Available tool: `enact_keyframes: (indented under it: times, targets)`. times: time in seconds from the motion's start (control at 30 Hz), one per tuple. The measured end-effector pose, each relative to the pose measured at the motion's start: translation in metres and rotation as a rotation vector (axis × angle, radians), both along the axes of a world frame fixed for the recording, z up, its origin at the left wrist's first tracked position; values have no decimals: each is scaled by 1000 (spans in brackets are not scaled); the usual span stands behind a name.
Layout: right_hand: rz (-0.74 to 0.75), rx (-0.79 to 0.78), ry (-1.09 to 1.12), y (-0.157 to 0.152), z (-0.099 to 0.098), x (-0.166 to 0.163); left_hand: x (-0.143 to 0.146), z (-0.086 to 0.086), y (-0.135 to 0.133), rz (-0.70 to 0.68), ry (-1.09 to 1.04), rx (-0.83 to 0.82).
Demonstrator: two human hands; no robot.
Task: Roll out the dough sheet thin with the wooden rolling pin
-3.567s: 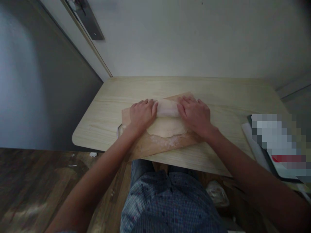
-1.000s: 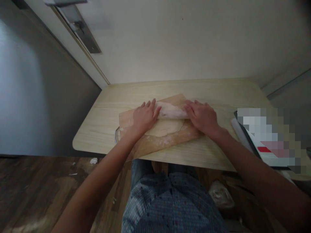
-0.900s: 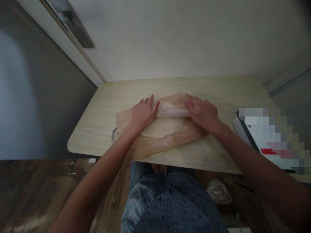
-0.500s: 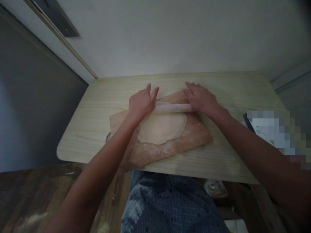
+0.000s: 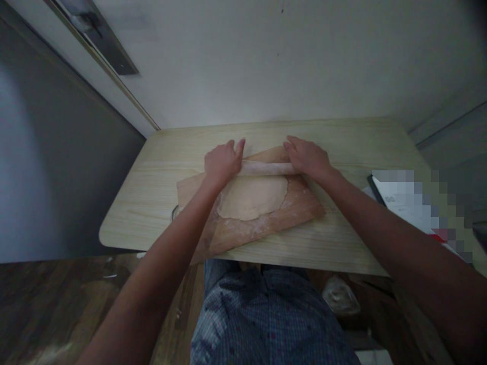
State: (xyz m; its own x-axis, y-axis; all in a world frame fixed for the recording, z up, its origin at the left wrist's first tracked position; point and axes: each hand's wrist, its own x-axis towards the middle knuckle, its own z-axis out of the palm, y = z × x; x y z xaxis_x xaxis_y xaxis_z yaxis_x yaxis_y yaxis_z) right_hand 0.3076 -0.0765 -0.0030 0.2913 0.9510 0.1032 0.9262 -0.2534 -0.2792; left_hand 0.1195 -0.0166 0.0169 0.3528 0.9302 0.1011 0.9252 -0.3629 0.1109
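Note:
A pale, flour-dusted rolling pin lies across the far part of a flat sheet of dough. Its left end is under my left hand, which is closed over it with the thumb sticking up. My right hand is wrapped over the other end, fingers bent on the far side. Beneath the dough is a wooden board, set at an angle and streaked with flour. The dough's edge is uneven, and my left hand and forearm cover part of the board.
The board rests on a light wooden table against a white wall. On the right, a partly blurred booklet or paper lies near my forearm. A plastic-wrapped bundle is below the table's front edge.
The camera view has shifted slightly. Both hands remain at the pin's ends, and the fingers look more curled around it now. The pin has barely moved over the dough.

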Motion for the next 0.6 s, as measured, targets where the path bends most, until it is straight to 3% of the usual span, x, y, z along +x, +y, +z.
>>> enact_keyframes:
  times: [0.33, 0.6]
  targets:
    - [-10, 75, -132, -42, 1, -19, -15, -8, -43, -63, 69, 115]
    - [12, 158, -166, -70, -1, -30, -27, -18, -71, -144, -1, 228]
